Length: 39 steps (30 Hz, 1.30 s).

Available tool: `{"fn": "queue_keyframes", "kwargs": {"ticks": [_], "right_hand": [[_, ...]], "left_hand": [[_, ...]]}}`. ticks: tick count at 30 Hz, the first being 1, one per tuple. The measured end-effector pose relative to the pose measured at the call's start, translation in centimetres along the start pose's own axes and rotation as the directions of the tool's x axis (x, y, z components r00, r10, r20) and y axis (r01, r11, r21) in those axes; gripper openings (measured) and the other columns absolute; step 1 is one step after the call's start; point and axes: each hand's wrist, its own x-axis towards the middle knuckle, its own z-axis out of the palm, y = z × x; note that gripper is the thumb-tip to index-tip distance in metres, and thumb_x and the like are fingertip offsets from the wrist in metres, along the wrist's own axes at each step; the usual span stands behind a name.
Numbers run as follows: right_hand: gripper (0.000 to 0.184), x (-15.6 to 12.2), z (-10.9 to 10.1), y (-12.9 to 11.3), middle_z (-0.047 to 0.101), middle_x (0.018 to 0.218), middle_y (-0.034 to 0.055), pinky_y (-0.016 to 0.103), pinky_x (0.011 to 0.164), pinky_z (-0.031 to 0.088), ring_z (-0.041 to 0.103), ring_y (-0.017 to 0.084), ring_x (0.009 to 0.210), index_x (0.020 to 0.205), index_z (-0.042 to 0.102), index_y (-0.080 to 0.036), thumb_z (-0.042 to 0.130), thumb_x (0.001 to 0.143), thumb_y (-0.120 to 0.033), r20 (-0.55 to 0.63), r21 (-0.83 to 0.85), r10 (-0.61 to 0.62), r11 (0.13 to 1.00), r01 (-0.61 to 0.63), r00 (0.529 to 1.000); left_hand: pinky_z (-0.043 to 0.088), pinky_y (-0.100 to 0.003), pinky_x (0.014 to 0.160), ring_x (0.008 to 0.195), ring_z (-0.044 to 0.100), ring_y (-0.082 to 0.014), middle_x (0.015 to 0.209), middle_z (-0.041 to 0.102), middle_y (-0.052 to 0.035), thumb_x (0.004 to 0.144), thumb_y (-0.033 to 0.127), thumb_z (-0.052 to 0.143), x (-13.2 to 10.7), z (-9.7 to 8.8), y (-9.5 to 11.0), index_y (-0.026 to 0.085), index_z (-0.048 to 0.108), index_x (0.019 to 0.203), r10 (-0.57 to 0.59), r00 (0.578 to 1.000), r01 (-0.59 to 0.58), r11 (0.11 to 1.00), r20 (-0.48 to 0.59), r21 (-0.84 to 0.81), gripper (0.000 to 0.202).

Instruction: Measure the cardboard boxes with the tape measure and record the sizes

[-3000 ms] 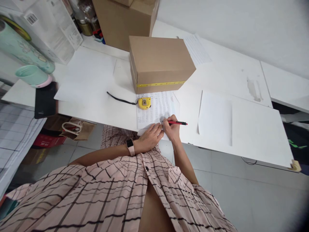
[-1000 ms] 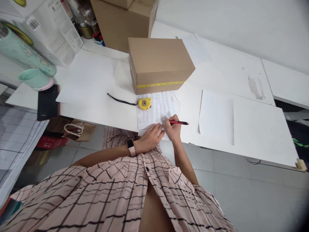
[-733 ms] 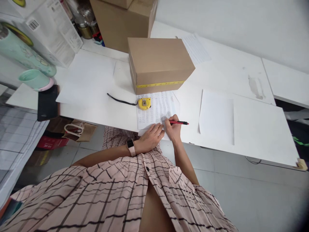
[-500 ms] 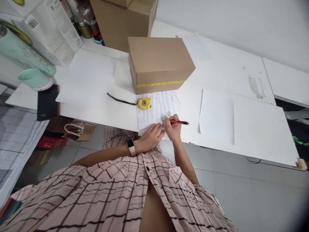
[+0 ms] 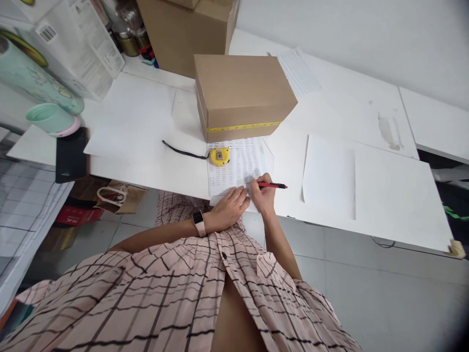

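Note:
My right hand (image 5: 262,195) is closed round a red pen (image 5: 273,186), its tip on a sheet of written figures (image 5: 238,166) at the table's near edge. My left hand (image 5: 229,209), with a watch on the wrist, lies flat with fingers stretched on the sheet's lower edge. A yellow tape measure (image 5: 219,156) rests on the sheet's top left corner; its yellow tape runs along the front face of a closed cardboard box (image 5: 242,93) just behind.
A blank sheet (image 5: 329,176) lies to the right on the white table (image 5: 388,195). To the left are more paper (image 5: 132,117), a black phone (image 5: 71,154), a mint cup (image 5: 51,119) and a white carton (image 5: 78,46). A bigger cardboard box (image 5: 186,32) stands behind.
Hardly anything has changed: my right hand with the pen has shifted very slightly right on the sheet, and the view has drifted a little.

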Motion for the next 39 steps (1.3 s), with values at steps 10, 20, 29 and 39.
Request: {"fn": "queue_keyframes", "kwargs": {"ticks": [10, 20, 29, 39], "right_hand": [[0.026, 0.0, 0.0, -0.3, 0.039, 0.062, -0.0079, 0.027, 0.059, 0.035, 0.039, 0.011, 0.059, 0.069, 0.040, -0.024, 0.062, 0.085, -0.024, 0.005, -0.015, 0.011, 1.000, -0.011, 1.000], [0.025, 0.1, 0.0, -0.2, 0.040, 0.062, -0.0075, 0.027, 0.059, 0.035, 0.040, 0.011, 0.059, 0.068, 0.041, -0.024, 0.061, 0.082, -0.023, 0.011, -0.008, 0.012, 1.000, -0.012, 1.000], [0.021, 0.1, -0.5, 0.2, 0.047, 0.073, -0.0044, 0.028, 0.067, 0.040, 0.045, 0.014, 0.067, 0.080, 0.046, -0.024, 0.059, 0.093, -0.035, -0.129, -0.023, -0.010, 1.000, 0.008, 0.992], [0.041, 2.1, -2.4, 2.0, 0.059, 0.116, 0.0155, 0.042, 0.088, 0.044, 0.051, 0.030, 0.104, 0.127, 0.063, -0.019, 0.043, 0.092, -0.011, 0.155, -0.692, -0.257, 0.661, 0.291, 0.954]], "left_hand": [[0.036, -0.050, 0.120, 0.142, 0.050, -0.0354, 0.148, 0.055, -0.0266, 0.101, 0.015, 0.042, -0.1, 0.5, 0.0, 0.001, 0.058, 0.134, 0.000, 0.999, 0.001, 1.000, -0.040, 0.003, 0.039], [0.034, -0.050, 0.121, 0.144, 0.047, -0.0345, 0.150, 0.053, -0.0266, 0.101, 0.015, 0.041, -0.2, 0.5, 0.0, 0.001, 0.057, 0.135, -0.019, 1.000, 0.018, 0.999, -0.013, -0.051, 0.040], [0.036, -0.048, 0.120, 0.143, 0.048, -0.0340, 0.150, 0.053, -0.0258, 0.100, 0.015, 0.042, -0.3, -0.4, -0.3, 0.003, 0.057, 0.134, -0.001, 1.000, 0.002, 0.999, 0.015, -0.032, 0.039], [0.054, -0.042, 0.102, 0.120, 0.067, -0.0272, 0.124, 0.072, -0.0141, 0.098, 0.021, 0.055, -3.2, -2.4, -3.3, 0.014, 0.065, 0.117, -0.072, 0.991, 0.033, 0.950, -0.112, -0.311, 0.022]]}}
